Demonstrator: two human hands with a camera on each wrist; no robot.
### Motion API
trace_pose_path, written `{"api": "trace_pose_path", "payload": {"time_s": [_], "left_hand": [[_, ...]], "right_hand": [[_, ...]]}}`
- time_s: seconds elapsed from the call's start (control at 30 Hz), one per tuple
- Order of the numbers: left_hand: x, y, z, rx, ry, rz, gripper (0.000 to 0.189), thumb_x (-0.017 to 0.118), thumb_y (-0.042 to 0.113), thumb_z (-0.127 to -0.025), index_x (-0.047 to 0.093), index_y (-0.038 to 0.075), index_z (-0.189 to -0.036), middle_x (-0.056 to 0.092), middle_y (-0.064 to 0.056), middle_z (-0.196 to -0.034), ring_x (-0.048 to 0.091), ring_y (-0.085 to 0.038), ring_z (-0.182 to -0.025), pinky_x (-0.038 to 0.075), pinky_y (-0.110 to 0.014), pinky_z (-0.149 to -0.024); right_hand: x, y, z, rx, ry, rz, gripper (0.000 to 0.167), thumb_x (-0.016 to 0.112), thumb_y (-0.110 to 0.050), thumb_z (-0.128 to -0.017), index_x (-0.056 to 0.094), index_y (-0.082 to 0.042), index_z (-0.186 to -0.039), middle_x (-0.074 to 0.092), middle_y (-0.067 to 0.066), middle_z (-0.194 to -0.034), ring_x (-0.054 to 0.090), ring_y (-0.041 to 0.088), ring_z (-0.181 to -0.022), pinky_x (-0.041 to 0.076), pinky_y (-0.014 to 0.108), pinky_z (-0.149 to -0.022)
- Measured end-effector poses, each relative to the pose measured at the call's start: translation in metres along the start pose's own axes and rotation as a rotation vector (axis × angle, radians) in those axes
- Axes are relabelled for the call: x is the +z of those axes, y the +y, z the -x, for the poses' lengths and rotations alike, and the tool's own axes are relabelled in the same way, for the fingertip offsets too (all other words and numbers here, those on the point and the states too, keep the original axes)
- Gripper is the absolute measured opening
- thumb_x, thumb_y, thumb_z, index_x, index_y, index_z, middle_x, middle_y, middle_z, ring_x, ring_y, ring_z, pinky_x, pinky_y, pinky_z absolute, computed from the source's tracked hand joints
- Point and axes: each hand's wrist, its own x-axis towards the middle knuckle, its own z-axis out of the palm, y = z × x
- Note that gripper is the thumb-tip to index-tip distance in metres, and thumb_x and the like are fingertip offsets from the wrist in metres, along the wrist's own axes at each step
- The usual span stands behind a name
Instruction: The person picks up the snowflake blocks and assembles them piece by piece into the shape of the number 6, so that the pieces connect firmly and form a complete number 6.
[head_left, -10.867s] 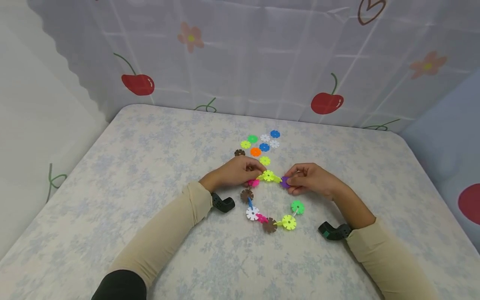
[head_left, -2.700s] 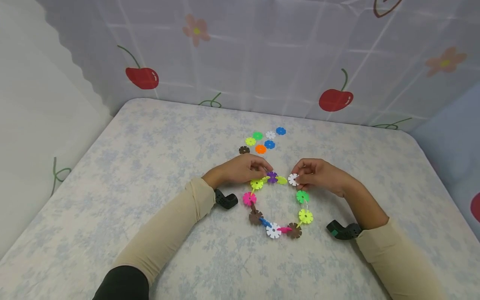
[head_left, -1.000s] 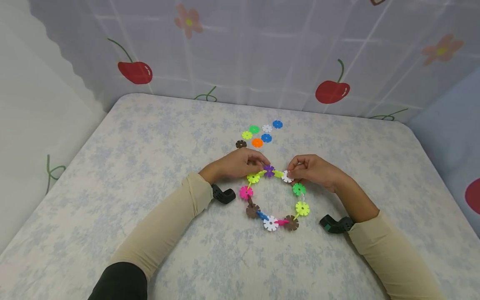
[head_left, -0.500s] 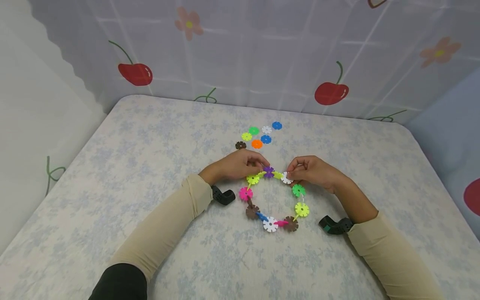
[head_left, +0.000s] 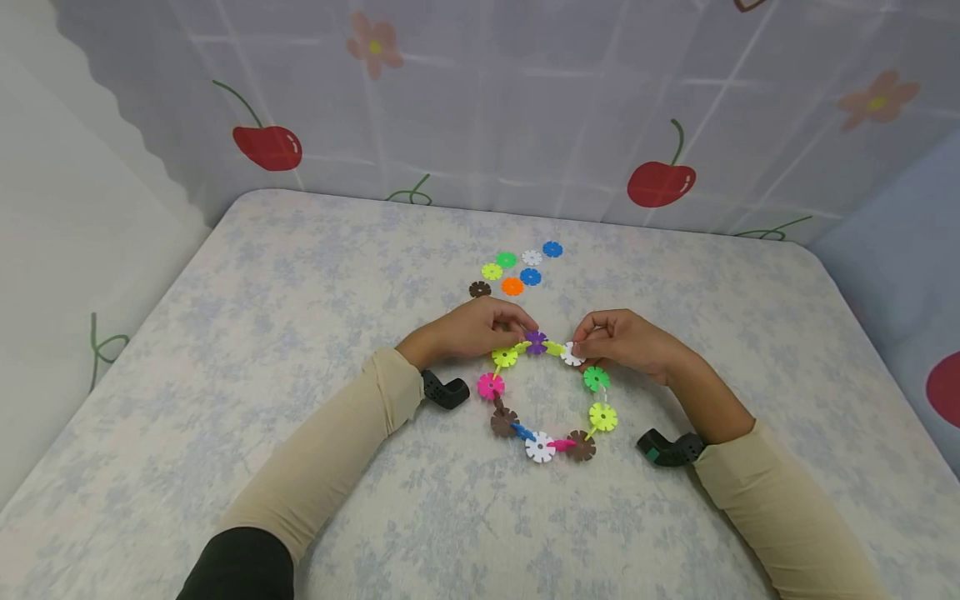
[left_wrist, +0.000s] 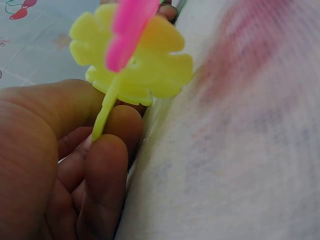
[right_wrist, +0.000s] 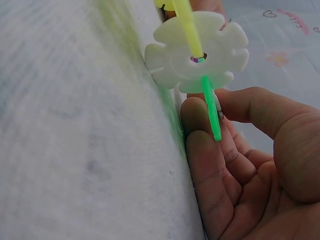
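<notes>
Notched plastic discs, slotted together, form a ring on the table. My left hand (head_left: 480, 327) grips yellow discs at its upper left, beside a purple disc (head_left: 536, 342); in the left wrist view the fingertips meet a yellow disc's edge (left_wrist: 103, 115), below a pink disc (left_wrist: 127, 37). My right hand (head_left: 626, 342) pinches a white disc (head_left: 572, 354) at the upper right, against a yellow disc (head_left: 554, 347). Just below sits a green disc (head_left: 596, 379), edge-on in front of the right fingertips. Fingers hide whether white and green are joined.
Several loose discs lie beyond the ring, among them an orange one (head_left: 512, 287), a brown one (head_left: 480, 289) and a blue one (head_left: 552, 249). A patterned cloth covers the table (head_left: 375, 500). Behind it hangs a cherry-print curtain (head_left: 480, 100).
Earlier, the right hand held the purple disc at the chain's end; later it brought a white disc from the loose group. That white disc has since met the yellow one. Lately the hands barely move.
</notes>
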Motion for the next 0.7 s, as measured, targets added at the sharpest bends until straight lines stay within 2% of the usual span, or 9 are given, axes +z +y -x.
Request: {"api": "trace_pose_path", "payload": {"time_s": [0.27,0.7], "left_hand": [[0.0,0.002,0.0006,-0.008,0.003,-0.001,0.023,0.062,0.008,-0.101,0.072,0.008,-0.121,0.068,0.0,-0.096,0.05,-0.014,-0.074,0.044,-0.025,-0.067],[-0.0002,0.0022,0.0011,-0.008,0.002,-0.006,0.023,0.061,0.009,-0.101,0.072,0.007,-0.122,0.069,0.001,-0.102,0.052,-0.015,-0.076,0.046,-0.026,-0.07]], "right_hand": [[-0.0004,0.0009,-0.0007,-0.003,0.0,-0.006,0.016,0.069,-0.008,-0.096,0.061,0.004,-0.104,0.073,0.014,-0.092,0.071,0.028,-0.088,0.058,0.035,-0.082],[0.0001,0.0003,-0.0003,-0.011,-0.003,-0.008,0.015,0.068,-0.006,-0.097,0.061,0.005,-0.105,0.073,0.014,-0.093,0.071,0.027,-0.087,0.058,0.035,-0.081]]}}
